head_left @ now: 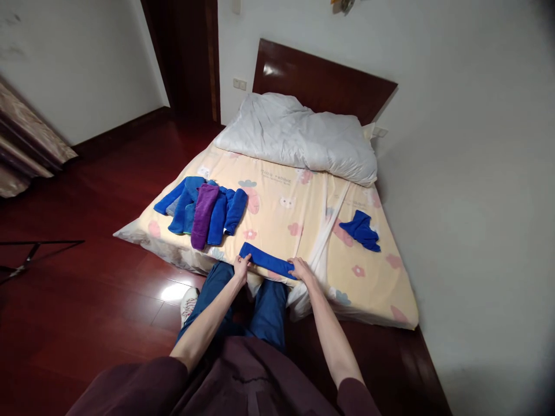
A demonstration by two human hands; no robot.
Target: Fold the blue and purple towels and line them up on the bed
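Note:
A long, narrow folded blue cloth [267, 261] lies across the front edge of the bed, between my hands. My left hand [241, 267] is closed on its left end, and my right hand [300, 269] grips its right end. To the left, several folded blue cloths [235, 211] lie side by side and partly overlap, with a purple cloth [204, 216] among them. A crumpled blue cloth [361, 231] rests by itself on the right part of the bed.
The bed [277, 202] has a yellow patterned sheet, with a bunched grey-white quilt [299, 136] near the dark headboard [321, 78]. Thin translucent sheeting [321, 248] runs down the bed. A black metal stand [30, 254] is at far left.

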